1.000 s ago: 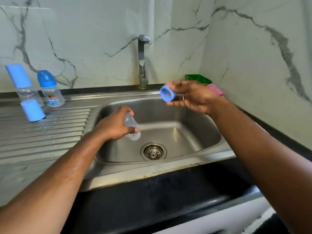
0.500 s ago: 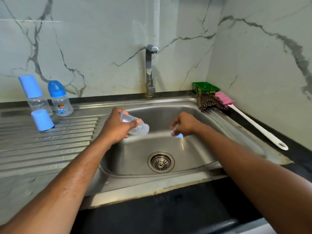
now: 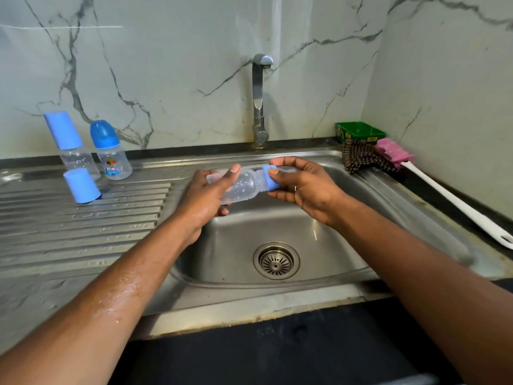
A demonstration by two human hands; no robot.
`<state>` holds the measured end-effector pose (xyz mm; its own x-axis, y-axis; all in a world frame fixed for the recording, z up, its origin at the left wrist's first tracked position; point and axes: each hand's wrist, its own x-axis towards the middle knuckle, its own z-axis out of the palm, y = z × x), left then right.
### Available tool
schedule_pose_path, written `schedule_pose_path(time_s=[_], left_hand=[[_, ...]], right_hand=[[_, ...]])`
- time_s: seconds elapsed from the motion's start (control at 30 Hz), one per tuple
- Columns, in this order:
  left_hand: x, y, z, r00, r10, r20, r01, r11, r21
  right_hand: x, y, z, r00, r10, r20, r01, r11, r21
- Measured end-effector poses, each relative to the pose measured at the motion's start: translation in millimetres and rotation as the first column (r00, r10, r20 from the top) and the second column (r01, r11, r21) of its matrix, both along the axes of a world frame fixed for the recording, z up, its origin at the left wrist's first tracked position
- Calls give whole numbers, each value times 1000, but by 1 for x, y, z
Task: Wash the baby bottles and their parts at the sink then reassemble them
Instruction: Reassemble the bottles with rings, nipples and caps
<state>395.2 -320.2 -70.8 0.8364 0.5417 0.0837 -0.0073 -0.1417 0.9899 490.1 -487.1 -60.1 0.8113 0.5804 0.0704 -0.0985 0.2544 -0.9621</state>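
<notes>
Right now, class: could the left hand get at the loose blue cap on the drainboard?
Probably not yet: the left hand holds the bottle. Nothing blocks the way to the cap.

Three baby bottles are counted: one clear bottle [image 3: 244, 186] held over the sink, one bottle with a tall blue cap [image 3: 72, 147] and one bottle with a rounded blue cap [image 3: 111, 151] on the drainboard. One loose blue cap [image 3: 81, 185] is seen beside them, and one blue collar [image 3: 272, 177] at the held bottle's neck. Two hands are counted, the left hand [image 3: 206, 195] and the right hand [image 3: 305, 184]. One tap [image 3: 259, 101], one drain [image 3: 276, 260], one green tub [image 3: 360, 132], one checked cloth [image 3: 363, 159] and one pink-headed brush [image 3: 444, 195] are noted
</notes>
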Motion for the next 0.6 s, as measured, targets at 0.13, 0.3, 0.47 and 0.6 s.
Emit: schedule_pose_path(time_s=[0.13,0.3,0.47,0.6], left_hand=[[0,-4,-3,998,-58,37,61,995,-78],[-2,-1,-4,976,-104,191,120,990,-78],[-8,-3,0,934,-237,269,138,930,340],[-9,-5,-5,917,-324,233,213,891,401]], right_hand=[[0,0,-2,999,32,6,-32,999,12],[0,0,2,999,40,7,-40,999,6],[-6,-3,4,996,37,-77,-51,979,-196],[-11,-5,-3,995,61,-77,-83,938,-336]])
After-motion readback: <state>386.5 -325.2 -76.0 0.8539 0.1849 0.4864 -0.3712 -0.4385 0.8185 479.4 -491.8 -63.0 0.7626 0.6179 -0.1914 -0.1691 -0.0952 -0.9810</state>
